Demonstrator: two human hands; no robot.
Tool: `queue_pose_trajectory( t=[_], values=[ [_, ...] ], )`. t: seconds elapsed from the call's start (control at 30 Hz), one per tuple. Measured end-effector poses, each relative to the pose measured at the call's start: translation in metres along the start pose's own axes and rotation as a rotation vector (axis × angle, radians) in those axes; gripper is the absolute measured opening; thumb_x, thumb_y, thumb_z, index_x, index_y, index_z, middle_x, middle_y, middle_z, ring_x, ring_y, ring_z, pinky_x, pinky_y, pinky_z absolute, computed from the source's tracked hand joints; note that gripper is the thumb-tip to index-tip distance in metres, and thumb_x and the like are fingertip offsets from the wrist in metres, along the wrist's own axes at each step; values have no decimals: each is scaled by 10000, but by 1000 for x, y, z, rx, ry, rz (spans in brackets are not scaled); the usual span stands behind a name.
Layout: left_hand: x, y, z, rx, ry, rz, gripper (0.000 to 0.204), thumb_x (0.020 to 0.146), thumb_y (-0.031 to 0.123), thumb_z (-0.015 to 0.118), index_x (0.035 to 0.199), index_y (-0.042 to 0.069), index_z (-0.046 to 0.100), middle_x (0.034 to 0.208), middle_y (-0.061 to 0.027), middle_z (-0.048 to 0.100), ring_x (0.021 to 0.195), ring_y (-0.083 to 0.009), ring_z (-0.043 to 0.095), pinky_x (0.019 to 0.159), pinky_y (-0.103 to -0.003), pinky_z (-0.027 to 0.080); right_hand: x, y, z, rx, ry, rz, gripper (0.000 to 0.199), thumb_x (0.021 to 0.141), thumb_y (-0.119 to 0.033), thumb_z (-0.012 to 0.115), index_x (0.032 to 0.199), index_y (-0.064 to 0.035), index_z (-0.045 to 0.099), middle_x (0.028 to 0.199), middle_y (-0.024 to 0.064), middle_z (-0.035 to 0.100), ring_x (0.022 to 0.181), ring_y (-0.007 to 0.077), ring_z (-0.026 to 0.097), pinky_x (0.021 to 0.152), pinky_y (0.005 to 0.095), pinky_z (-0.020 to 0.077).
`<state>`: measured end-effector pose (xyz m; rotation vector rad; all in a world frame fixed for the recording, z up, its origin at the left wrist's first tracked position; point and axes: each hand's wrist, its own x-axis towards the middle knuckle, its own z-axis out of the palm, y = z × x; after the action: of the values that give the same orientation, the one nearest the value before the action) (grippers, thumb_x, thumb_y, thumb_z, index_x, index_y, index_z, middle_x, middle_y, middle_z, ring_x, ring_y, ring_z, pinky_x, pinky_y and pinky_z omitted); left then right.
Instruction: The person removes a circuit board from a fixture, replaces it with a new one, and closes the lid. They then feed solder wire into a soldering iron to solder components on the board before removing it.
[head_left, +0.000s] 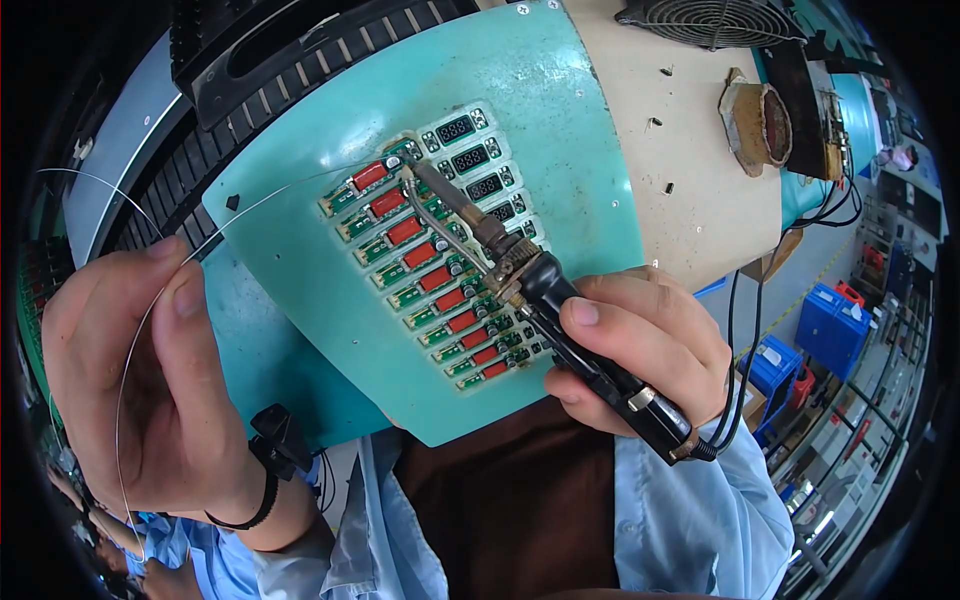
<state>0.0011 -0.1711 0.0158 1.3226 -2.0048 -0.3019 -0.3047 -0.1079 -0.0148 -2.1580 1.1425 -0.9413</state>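
Observation:
A soldering iron (575, 320) with a black handle is gripped in my right hand (650, 345), its tip reaching the far end of a row of small circuit boards. A thin metal tube runs alongside the iron's shaft. Between thumb and forefinger, my left hand (150, 370) pinches a thin solder wire (265, 200), which stretches across to the same far board near the tip. The boards, each with a red component (404, 231), sit in slots of a green plate (350, 340). Beside them lie several small black display modules (470, 158) in their own slots.
A black slotted rack (300, 60) stands behind the plate on the left. At the far right are a round fan grille (710, 22) and a worn brown ring-shaped holder (757, 125). Black cables trail from the iron's handle. Blue bins (833, 330) stand farther off at right.

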Motion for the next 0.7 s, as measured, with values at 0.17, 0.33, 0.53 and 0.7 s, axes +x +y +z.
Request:
queue_pose_trajectory(
  t=[0.17,0.33,0.53,0.7],
  values=[
    [-2,-3,0,17,5,3,164,961,-135,658,1112,-90,702,1082,-192,734,933,-185,723,807,-243,588,2,-3,7,21,95,59,483,825,-146,890,1264,-31,726,1031,123,728,803,233,704,675,333,541],
    [-3,-5,0,33,4,4,168,958,-132,664,1116,-88,704,1095,-192,734,936,-186,727,818,-248,595,2,-4,8,48,99,62,488,836,-167,887,1272,-24,720,1036,130,730,808,233,709,683,334,547],
    [-3,-2,1,36,-16,4,176,957,-137,661,1121,-89,703,1100,-198,729,937,-191,729,819,-252,600,0,-3,9,65,101,53,490,848,-191,883,1274,-18,715,1037,138,733,795,235,711,680,331,549],
    [-1,-3,0,53,-42,36,177,957,-140,657,1122,-95,699,1104,-205,722,939,-196,730,821,-257,604,2,-5,9,55,97,55,477,856,-198,879,1265,-13,717,1027,140,735,773,233,709,665,326,547]
  ],
)
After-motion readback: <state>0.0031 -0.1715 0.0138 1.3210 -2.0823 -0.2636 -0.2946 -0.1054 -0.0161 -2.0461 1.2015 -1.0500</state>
